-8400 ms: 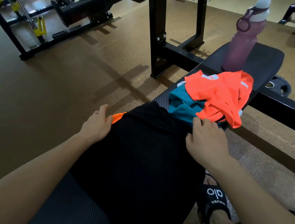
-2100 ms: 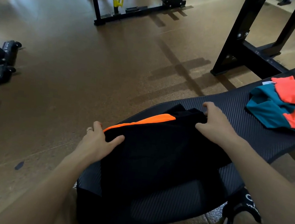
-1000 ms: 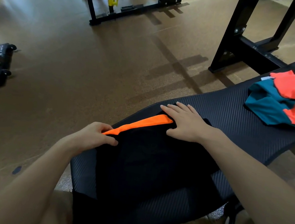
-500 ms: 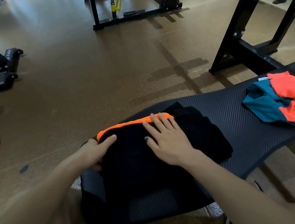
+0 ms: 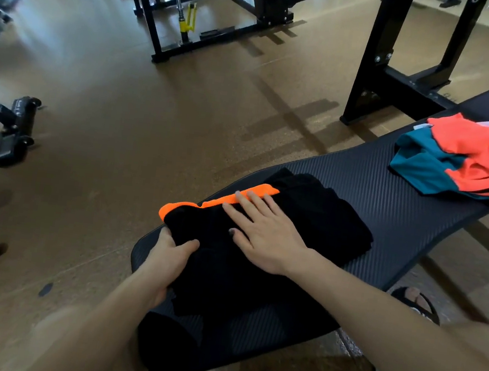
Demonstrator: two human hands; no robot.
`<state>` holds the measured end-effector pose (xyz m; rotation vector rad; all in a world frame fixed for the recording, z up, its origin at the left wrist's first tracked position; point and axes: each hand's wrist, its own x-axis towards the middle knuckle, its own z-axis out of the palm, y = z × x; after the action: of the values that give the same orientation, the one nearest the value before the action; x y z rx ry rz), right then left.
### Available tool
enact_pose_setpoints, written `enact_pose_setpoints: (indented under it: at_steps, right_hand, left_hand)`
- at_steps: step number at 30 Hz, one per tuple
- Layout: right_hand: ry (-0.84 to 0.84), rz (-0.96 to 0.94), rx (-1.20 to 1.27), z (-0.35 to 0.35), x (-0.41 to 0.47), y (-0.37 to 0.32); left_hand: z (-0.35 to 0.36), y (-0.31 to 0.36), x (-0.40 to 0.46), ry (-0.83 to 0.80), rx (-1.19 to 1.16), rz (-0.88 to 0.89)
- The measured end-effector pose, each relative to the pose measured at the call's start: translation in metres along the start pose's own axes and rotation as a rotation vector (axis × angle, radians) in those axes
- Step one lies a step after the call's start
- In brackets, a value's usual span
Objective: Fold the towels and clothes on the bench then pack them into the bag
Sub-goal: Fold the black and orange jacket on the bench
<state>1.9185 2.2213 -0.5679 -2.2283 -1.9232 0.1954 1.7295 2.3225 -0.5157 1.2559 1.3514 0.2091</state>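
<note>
Black garment (image 5: 309, 224) under right hand (image 5: 265, 234)

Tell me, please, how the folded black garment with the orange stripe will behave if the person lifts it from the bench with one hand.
The black garment will probably sag and start unfolding: it is soft cloth, already bunched where the left hand grips its corner. It looks light, since the right hand flattens it with straight fingers. On the ribbed bench it would likely wrinkle rather than slide.

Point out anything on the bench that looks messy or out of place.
The orange top and teal garment lie crumpled in a heap at the far end of the bench, unfolded, the top hanging over the edge. The black garment under both hands looks mostly folded. No bag is in view.
</note>
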Motion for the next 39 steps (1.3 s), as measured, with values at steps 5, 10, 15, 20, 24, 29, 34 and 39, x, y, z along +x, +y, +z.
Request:
enact_pose_setpoints:
  at_steps: [5, 10, 15, 20, 24, 29, 34, 39]
  right_hand:
    - [-0.097, -0.025, 0.049, 0.006, -0.005, 0.001]
    - [0.104, 0.333, 1.125, -0.043, -0.014, 0.0]
    - [0.116, 0.626, 1.845, -0.111, -0.056, 0.021]
    - [0.069, 0.7, 1.466, -0.114, -0.074, 0.052]
    - [0.013, 0.778, 1.327, -0.1, -0.078, 0.077]
    - [-0.088, 0.731, 0.949, -0.084, -0.089, 0.094]
    - [-0.015, 0.78, 0.976, -0.083, -0.092, 0.093]
    - [-0.023, 0.821, 0.981, -0.077, -0.096, 0.092]
  left_hand:
    - [0.022, 0.023, -0.028, 0.006, -0.153, 0.06]
    - [0.066, 0.076, -0.025, -0.014, -0.287, 0.076]
    - [0.136, 0.112, -0.005, -0.142, -0.291, 0.001]
    - [0.195, 0.099, 0.012, -0.163, 0.006, 0.086]
    - [0.204, 0.086, 0.002, -0.305, 0.042, 0.096]
    - [0.154, 0.072, -0.022, -0.178, 0.636, 0.976]
    - [0.124, 0.035, -0.005, 0.054, 0.733, 0.831]
    - [0.147, 0.021, 0.004, -0.043, 1.072, 0.794]
